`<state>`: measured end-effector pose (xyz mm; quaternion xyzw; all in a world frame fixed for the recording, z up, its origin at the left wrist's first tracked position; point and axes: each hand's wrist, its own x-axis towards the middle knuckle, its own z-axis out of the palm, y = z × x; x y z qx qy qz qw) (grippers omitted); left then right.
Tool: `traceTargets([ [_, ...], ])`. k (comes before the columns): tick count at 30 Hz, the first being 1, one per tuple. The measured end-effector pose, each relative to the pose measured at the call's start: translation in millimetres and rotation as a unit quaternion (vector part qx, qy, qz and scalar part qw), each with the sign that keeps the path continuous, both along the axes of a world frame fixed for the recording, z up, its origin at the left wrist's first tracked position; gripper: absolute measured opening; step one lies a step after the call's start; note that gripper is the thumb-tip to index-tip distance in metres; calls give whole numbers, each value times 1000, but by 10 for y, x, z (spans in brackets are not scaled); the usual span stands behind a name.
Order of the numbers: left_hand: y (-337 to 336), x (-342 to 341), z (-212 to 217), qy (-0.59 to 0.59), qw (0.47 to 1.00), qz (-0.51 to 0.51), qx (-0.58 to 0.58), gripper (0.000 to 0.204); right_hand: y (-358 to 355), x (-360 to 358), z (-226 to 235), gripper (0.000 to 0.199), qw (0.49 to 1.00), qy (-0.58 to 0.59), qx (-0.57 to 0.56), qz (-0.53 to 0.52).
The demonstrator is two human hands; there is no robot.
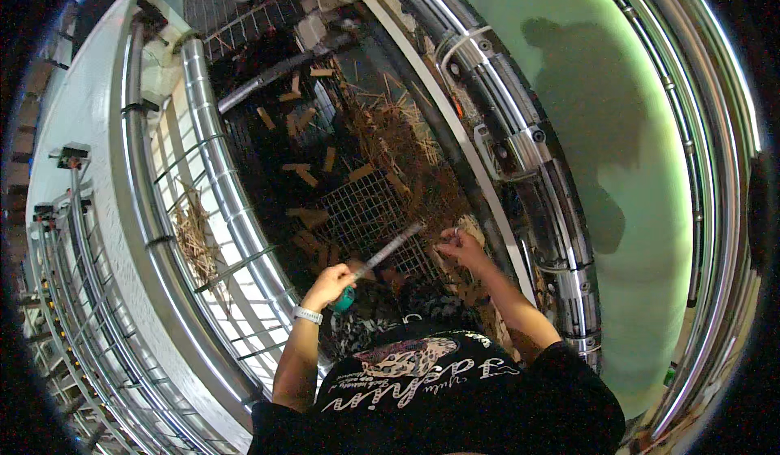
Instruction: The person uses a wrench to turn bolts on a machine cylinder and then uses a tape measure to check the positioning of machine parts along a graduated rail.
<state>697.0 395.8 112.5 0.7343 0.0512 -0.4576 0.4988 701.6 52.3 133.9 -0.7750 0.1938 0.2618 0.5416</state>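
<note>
My left hand (pixel 329 287) is closed round a tape measure with a rounded teal-green case (pixel 344 299). Its long pale blade (pixel 390 252) reaches out from the hand up and to the right. Just right of the blade's far tip is my right hand (pixel 461 248), apart from it, fingers curled with thumb and fingertips close together. Whether anything small sits in those fingertips I cannot make out. A white watch (pixel 308 314) is on my left wrist. Below both hands, a dark metal grid (pixel 374 211) lies in a recess.
Loose wood blocks (pixel 301 172) and thin splinters (pixel 406 122) litter the dark recess. A metal bar (pixel 276 77) crosses its far end. Shiny rollers (pixel 231 187) run along the left, with a pile of sticks (pixel 195 240) beside them. Right stand a metal rail (pixel 504 106) and green surface (pixel 642 236).
</note>
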Motion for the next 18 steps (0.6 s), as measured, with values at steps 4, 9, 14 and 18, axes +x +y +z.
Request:
traceTargets([
  [4,197,454,-597,-39,994,100,22,22,-32,855,-335,26,987,-21,-153,-48],
  [9,269,1168,-1143,12,997,74,-16,19,-312,1487,-1217,31,969,24,-63,-237],
  [14,248,1925,-1499,52,986,145,56,21,-1347,1668,-2766,31,961,8,-163,-223],
  [18,390,1915,-1906,46,987,132,80,21,-2011,1977,-3637,32,860,-128,-492,-50],
])
